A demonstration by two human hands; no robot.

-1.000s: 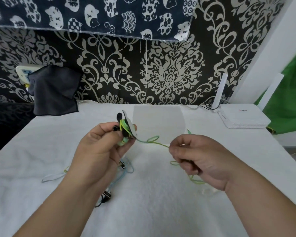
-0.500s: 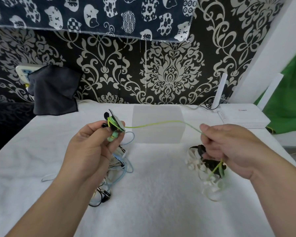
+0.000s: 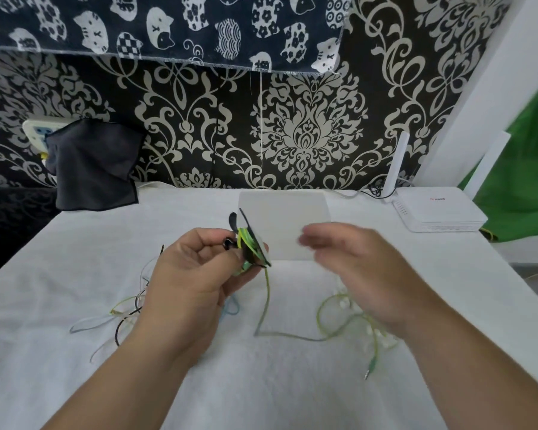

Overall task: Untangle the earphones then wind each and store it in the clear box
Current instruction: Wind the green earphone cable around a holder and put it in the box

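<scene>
Left of the work area: a leftover tangle of black, white and pale-blue earphone cables [image 3: 128, 308] lies on the white cloth-covered table [image 3: 75, 259], with no hand on it.

Left hand [image 3: 193, 280] is raised mid-table, fingers curled round a flat black winder card [image 3: 257, 246] carrying a few turns of the yellow-green earphone cable [image 3: 267, 293].

The frosted clear plastic box [image 3: 286, 218] stands just behind the card; contents not discernible.

Change: half a second ago the cable was stretched taut to the right. Now it hangs slack from the card and trails across the cloth to its jack plug [image 3: 368, 372], near right.

Right hand [image 3: 364, 274] has let go and swung back toward the card. It is motion-blurred, fingers loosely extended, holding nothing.

Judgement: regrip for the next wrap. Most of the cable is not yet wound.
</scene>
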